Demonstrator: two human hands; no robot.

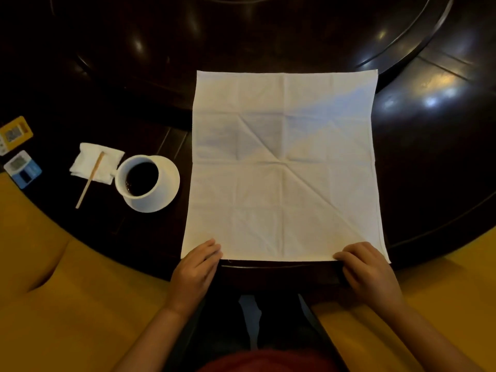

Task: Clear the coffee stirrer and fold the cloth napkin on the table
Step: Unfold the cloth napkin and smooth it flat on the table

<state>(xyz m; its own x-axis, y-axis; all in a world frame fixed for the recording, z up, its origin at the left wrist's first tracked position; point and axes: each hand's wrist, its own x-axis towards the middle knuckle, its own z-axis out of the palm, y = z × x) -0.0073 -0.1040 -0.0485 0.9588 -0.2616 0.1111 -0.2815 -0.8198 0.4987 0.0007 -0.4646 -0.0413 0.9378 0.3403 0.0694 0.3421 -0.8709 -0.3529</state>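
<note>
White cloth napkin (pixel 284 167) lies spread flat and fully unfolded on the dark wooden table (pixel 429 135), marked with old creases that cross at its middle and run diagonally toward its near right corner. Its far edge reaches onto the raised round centre of the table, and its near edge sits just at the table's rim.

At the napkin's near left corner, the left hand (pixel 196 267) rests with fingers curled over the hem, apparently pinching the cloth. At the near right corner, the right hand (pixel 367 269) does likewise, its fingers bent down onto the edge and holding it. Both forearms reach in from below the napkin.

Left of the napkin, just beside its left edge, stands a white cup (pixel 146 182) filled with dark coffee. Further left of the napkin, touching the cup's side, lies a small crumpled paper tissue (pixel 107 170). The wooden coffee stirrer (pixel 90 181) rests tilted across that tissue, its lower end reaching off onto the bare table. Well to the left of the napkin, at the table's edge, sit two small devices, one yellow (pixel 14 134) and one blue (pixel 22 169). Mustard-coloured seating (pixel 67 291) curves round the table's near side.
</note>
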